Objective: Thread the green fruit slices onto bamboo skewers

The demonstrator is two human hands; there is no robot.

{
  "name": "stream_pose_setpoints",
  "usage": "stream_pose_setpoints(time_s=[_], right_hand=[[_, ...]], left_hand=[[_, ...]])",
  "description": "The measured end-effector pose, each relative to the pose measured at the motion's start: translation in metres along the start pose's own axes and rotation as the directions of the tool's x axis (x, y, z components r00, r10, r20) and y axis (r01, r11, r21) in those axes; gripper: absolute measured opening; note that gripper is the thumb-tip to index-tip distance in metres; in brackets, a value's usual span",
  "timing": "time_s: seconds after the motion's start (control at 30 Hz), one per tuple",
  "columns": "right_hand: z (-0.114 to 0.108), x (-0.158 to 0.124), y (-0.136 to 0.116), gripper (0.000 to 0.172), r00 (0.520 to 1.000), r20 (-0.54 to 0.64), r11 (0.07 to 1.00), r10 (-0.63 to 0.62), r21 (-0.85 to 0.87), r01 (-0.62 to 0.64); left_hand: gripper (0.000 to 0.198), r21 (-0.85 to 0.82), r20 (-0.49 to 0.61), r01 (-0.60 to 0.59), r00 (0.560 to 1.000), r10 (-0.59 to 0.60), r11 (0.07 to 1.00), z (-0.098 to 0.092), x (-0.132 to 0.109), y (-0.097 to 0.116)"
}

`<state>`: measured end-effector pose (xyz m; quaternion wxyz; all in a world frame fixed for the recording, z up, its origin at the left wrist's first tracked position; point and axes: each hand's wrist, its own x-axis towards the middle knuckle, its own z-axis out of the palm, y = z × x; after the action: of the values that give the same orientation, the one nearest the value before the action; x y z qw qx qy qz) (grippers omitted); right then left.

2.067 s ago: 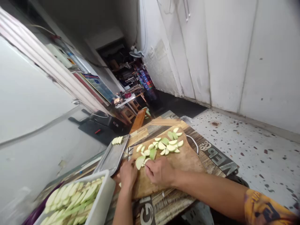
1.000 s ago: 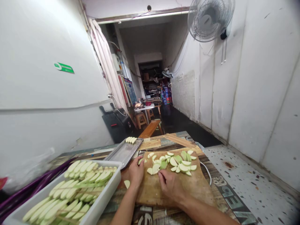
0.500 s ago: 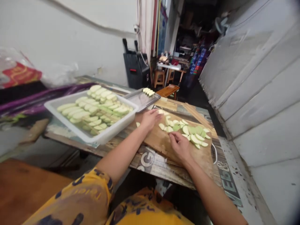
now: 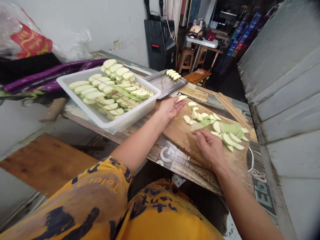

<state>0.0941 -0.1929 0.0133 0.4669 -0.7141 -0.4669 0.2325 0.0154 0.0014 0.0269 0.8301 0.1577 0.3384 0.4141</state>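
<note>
My left hand [image 4: 172,107], palm turned partly up, holds a pale vegetable slice [image 4: 181,98] at its fingers above the far left edge of the wooden cutting board [image 4: 180,141]. Over the board's middle, my right hand [image 4: 208,143] is closed in a pinch, with a pale green vegetable slice [image 4: 196,127] at its fingertips. Loose half-round slices [image 4: 228,138] with green skin lie spread over the far right of the board. On the left, a white plastic tub [image 4: 120,125] holds rows of slices threaded on thin sticks.
A metal tray [image 4: 162,85] with several slices stands behind the tub. Bamboo skewers [image 4: 233,111] lie beyond the board. Purple eggplants [image 4: 47,75] rest at the far left, near a plastic bag [image 4: 30,40]. A black speaker-like box [image 4: 160,43] stands behind the table.
The view has shifted, so the table sits higher and further right. My right hand has lifted a slice at its fingertips. My left fingers have opened out more under their slice.
</note>
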Motion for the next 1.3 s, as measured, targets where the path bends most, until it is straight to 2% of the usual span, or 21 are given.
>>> stream_pose_setpoints(time_s=[0.13, 0.67, 1.0, 1.3], right_hand=[[-0.0017, 0.0003, -0.0042, 0.037, 0.999, 0.053, 1.0, 0.006, -0.002, -0.006], [-0.0004, 0.0012, -0.0015, 0.035, 0.998, 0.038, 0.999, -0.041, -0.007, 0.042], [-0.001, -0.0005, -0.0043, 0.037, 0.999, 0.052, 1.0, 0.006, 0.02, -0.007], [-0.001, -0.0002, -0.0054, 0.036, 0.999, 0.051, 1.0, 0.001, 0.003, -0.001]], left_hand=[[0.009, 0.001, 0.014, -0.009, 1.0, 0.009, 1.0, 0.0011, -0.0017, 0.001], [0.007, 0.022, 0.01, -0.052, 0.999, 0.052, 0.998, 0.003, -0.0057, -0.0003], [0.006, 0.03, 0.034, -0.053, 0.998, 0.052, 0.998, 0.0007, -0.0023, -0.0011], [0.006, 0.004, 0.027, -0.052, 0.998, 0.052, 0.999, -0.0006, 0.0006, -0.0013]])
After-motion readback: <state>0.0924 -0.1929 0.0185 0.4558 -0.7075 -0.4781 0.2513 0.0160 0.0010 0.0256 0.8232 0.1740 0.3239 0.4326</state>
